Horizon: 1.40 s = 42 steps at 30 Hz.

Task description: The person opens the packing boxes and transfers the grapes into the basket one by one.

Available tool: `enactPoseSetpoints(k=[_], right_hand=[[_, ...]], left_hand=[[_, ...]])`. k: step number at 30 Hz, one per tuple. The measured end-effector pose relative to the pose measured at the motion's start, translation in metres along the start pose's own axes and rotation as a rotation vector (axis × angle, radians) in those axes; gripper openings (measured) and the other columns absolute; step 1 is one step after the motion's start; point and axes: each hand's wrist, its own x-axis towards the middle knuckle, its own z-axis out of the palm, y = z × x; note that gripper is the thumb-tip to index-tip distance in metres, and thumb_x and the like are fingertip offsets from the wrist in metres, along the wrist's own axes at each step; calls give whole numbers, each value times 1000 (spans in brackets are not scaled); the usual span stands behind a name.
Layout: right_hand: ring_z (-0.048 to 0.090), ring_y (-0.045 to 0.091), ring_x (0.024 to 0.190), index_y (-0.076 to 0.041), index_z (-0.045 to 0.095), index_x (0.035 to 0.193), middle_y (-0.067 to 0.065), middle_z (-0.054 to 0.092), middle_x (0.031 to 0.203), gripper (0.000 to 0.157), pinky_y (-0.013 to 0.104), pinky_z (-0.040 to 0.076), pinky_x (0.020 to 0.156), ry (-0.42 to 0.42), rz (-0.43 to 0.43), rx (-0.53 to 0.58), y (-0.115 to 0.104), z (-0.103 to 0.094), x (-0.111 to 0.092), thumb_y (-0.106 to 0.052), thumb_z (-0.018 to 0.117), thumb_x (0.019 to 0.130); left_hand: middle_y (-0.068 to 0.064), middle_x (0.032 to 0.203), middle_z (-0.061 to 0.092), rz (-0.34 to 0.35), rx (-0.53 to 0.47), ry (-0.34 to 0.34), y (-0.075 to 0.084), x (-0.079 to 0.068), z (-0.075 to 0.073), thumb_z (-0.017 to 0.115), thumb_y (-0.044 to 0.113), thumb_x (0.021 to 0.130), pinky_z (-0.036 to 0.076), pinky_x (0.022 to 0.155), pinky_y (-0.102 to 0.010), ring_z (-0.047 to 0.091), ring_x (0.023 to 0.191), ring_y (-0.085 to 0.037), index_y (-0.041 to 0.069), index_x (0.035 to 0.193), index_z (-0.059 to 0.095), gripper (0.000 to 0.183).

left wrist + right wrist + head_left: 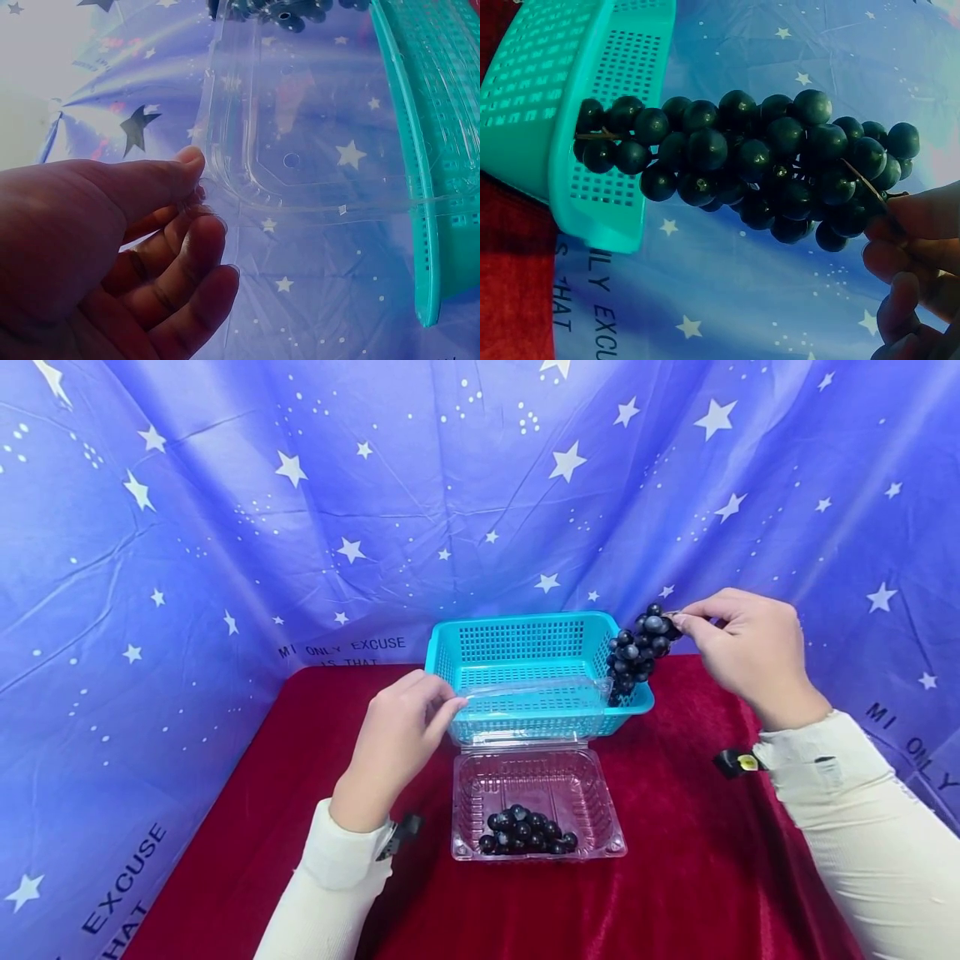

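My right hand (757, 652) pinches the stem of a bunch of dark grapes (641, 647). The bunch hangs at the right end of a turquoise basket (442, 652), its lower tip inside the rim; in the right wrist view the whole bunch (765, 161) shows. My left hand (393, 743) pinches a corner of the raised clear plastic lid (532, 700), thumb against index finger in the left wrist view. The lid belongs to a hinged clear container (465, 793), whose base holds a second bunch of dark grapes (525, 831).
Dark red cloth (690, 860) covers the table. A blue curtain (450, 485) with white stars hangs behind and at both sides. The basket stands at the table's back edge, directly behind the container, and the raised lid overlaps its front wall.
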Motion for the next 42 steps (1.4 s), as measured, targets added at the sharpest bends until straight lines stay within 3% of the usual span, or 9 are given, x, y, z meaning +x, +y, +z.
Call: enactPoseSetpoints(k=[4, 6, 18, 23, 30, 42], right_hand=[[46, -13, 66, -23, 86, 90, -5, 76, 87, 12, 17, 31, 58, -17, 5, 0, 0, 6, -1, -30, 76, 91], [46, -12, 65, -23, 86, 92, 0, 77, 89, 13, 18, 31, 58, -29, 10, -3, 0, 9, -2, -30, 75, 92], [49, -2, 69, -25, 85, 94, -4, 78, 93, 16, 28, 34, 62, -74, 11, 5, -11, 29, -2, -33, 72, 95], [52, -3, 73, -26, 85, 93, -5, 79, 94, 15, 29, 37, 63, -80, 10, 7, -16, 38, -2, -33, 72, 95], [58, 10, 72, -25, 85, 90, -5, 78, 88, 12, 30, 38, 62, -70, -8, 22, -21, 50, -4, -29, 74, 93], [64, 16, 77, -22, 85, 94, -2, 78, 89, 14, 30, 39, 65, -97, 22, 92, -25, 71, -10, -30, 74, 95]], left_hand=[[1, 76, 59, -2, 2, -3, 1, 0, 0, 82, 20, 91, 46, 60, -27, 50, 66, -12, 12, 86, 71, 14], [1, 76, 59, -3, 3, -5, 1, 0, 0, 82, 20, 91, 46, 60, -27, 50, 66, -12, 12, 87, 71, 14], [1, 77, 59, -5, 11, -12, 1, 1, -1, 81, 21, 92, 45, 59, -27, 49, 66, -12, 12, 87, 71, 14], [1, 77, 60, 1, 11, -9, 1, 0, -1, 81, 21, 91, 46, 59, -27, 50, 66, -12, 12, 86, 71, 14], [2, 77, 60, 5, 14, -11, 0, 0, 0, 81, 21, 91, 46, 59, -26, 50, 66, -11, 12, 86, 72, 14], [1, 76, 59, 13, 19, -7, 0, 0, -1, 82, 22, 91, 45, 59, -27, 50, 65, -11, 13, 85, 71, 15]])
